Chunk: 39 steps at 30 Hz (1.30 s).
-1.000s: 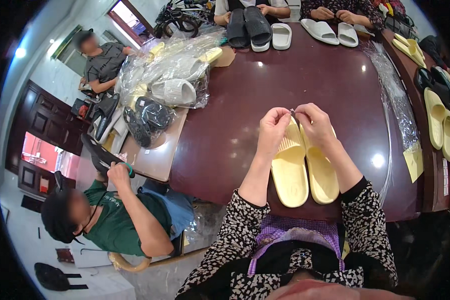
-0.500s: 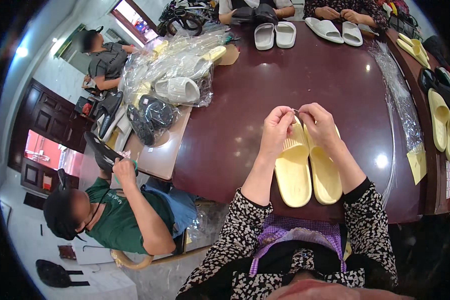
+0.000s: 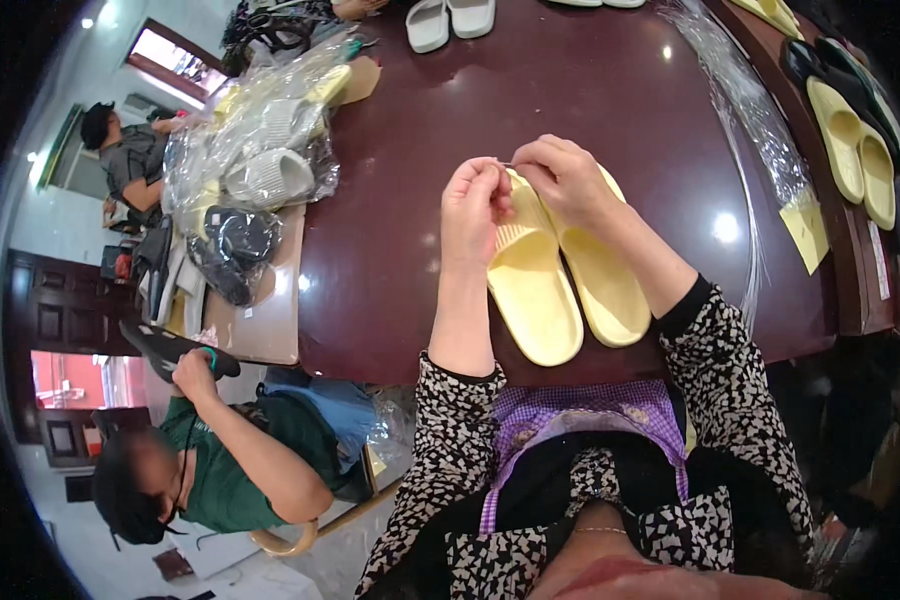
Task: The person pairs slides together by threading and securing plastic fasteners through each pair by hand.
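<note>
Two pale yellow slides point(image 3: 565, 285) lie side by side on the dark counter point(image 3: 610, 95). Our left hand point(image 3: 475, 205) and right hand point(image 3: 562, 178) pinch something tiny, perhaps a tag pin, together at the straps; it could slip or prick us.
</note>
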{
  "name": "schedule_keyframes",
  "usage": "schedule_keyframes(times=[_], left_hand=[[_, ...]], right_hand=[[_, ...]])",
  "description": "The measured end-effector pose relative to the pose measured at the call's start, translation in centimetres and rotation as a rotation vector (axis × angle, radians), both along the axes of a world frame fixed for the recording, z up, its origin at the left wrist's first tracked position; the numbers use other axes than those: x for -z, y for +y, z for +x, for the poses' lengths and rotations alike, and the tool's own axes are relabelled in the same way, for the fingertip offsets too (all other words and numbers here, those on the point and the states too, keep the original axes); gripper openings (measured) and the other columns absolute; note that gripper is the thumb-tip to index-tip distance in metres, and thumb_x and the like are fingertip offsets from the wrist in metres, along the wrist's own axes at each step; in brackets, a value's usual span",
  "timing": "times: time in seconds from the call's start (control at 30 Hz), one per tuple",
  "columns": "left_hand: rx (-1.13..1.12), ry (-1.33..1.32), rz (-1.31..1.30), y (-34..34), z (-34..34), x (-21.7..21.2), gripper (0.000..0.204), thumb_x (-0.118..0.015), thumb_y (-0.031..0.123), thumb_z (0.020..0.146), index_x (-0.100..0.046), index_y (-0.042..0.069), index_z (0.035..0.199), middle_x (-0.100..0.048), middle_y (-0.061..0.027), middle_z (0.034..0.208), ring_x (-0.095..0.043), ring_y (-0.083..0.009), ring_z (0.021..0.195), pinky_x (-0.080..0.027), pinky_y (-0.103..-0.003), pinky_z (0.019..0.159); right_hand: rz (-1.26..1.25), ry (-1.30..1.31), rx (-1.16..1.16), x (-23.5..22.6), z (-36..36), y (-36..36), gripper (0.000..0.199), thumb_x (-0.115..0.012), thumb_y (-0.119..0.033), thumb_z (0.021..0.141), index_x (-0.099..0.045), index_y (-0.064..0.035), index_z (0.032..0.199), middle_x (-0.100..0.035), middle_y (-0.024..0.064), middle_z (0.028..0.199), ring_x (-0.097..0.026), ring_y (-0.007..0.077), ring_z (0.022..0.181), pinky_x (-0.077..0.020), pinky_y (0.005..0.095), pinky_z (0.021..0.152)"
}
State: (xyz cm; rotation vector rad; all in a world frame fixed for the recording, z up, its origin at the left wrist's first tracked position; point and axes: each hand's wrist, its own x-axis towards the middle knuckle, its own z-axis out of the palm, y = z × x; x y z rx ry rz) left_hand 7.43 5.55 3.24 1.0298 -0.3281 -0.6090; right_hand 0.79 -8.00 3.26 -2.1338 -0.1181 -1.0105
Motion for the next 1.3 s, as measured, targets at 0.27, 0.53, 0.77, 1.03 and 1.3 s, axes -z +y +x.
schedule_keyframes(times=[0.27,0.53,0.77,1.03,1.3], left_hand=[[0.016,0.026,-0.006,-0.29,-0.11,0.36,0.009,-0.047,0.006,0.088,-0.055,0.004,0.084,-0.051,-0.0006,0.068,-0.045,-0.0077,0.055,-0.04,-0.02,0.05],[0.048,0.016,-0.01,-0.15,0.06,0.33,0.01,-0.046,0.005,0.087,-0.054,0.002,0.082,-0.048,0.0005,0.064,-0.042,-0.0072,0.054,-0.04,-0.021,0.05],[0.048,0.006,0.01,0.06,-0.08,0.07,0.009,-0.047,0.004,0.087,-0.056,0.002,0.083,-0.046,0.0015,0.061,-0.041,-0.0056,0.053,-0.039,-0.021,0.049],[-0.005,-0.001,-0.041,-0.1,-0.07,0.35,0.004,-0.055,0.006,0.085,-0.058,0.003,0.083,-0.05,0.002,0.064,-0.042,-0.0044,0.053,-0.038,-0.019,0.048],[-0.111,-0.073,-0.004,-0.23,-0.19,0.26,0.002,-0.061,0.005,0.083,-0.062,0.004,0.085,-0.057,0.0014,0.069,-0.047,-0.0019,0.054,-0.037,-0.014,0.049]], right_hand=[[0.048,-0.005,0.003,0.11,-0.44,-0.16,0.006,-0.06,-0.001,0.077,-0.061,-0.003,0.083,-0.06,0.0087,0.076,-0.058,0.0246,0.068,-0.0463,0.0318,0.062],[-0.007,-0.026,0.014,0.15,-0.23,-0.25,0.004,-0.06,-0.003,0.076,-0.062,-0.0045,0.08,-0.06,0.0084,0.072,-0.059,0.0251,0.067,-0.0441,0.0343,0.063],[-0.018,-0.006,0.003,0.17,-0.26,-0.1,0.004,-0.06,-0.005,0.077,-0.062,-0.0059,0.08,-0.06,0.0069,0.072,-0.058,0.024,0.067,-0.0428,0.0339,0.066],[-0.007,-0.005,0.002,-0.06,-0.59,-0.04,0.008,-0.06,-0.001,0.076,-0.062,-0.0057,0.082,-0.059,0.0058,0.073,-0.054,0.0221,0.066,-0.0436,0.0313,0.062],[0.006,-0.009,-0.003,-0.13,-0.42,-0.05,0.005,-0.06,-0.003,0.077,-0.061,-0.0062,0.082,-0.059,0.0058,0.071,-0.057,0.0209,0.066,-0.0415,0.0308,0.063]])
